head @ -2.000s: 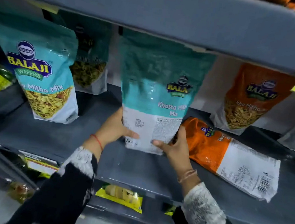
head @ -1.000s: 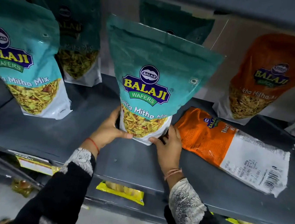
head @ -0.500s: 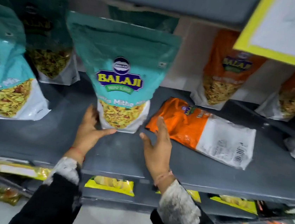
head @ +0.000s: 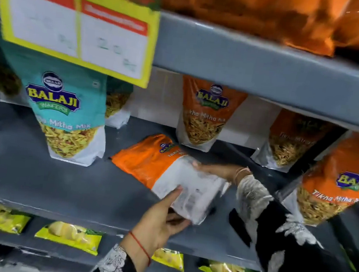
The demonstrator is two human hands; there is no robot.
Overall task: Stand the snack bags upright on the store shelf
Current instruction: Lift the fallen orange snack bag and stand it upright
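An orange snack bag [head: 148, 163] lies flat on the grey shelf [head: 56, 184], its white bottom end towards me. My left hand [head: 162, 221] grips that white end from below, thumb on top. My right hand [head: 217, 169] holds the bag's far edge. A teal snack bag [head: 67, 114] stands upright to the left, free of my hands. Orange bags stand upright behind [head: 205, 114] and to the right [head: 294, 140], with one nearer at the far right [head: 339, 181].
A yellow price card [head: 79, 23] hangs from the upper shelf edge [head: 250, 59]. More orange bags [head: 266, 13] sit on the shelf above. Yellow chip packets [head: 68, 237] line the shelf below. More teal bags stand behind on the left.
Both hands have left the teal bag, which now stands by itself. They moved right and took hold of the lying orange bag. The view shifted right and up.
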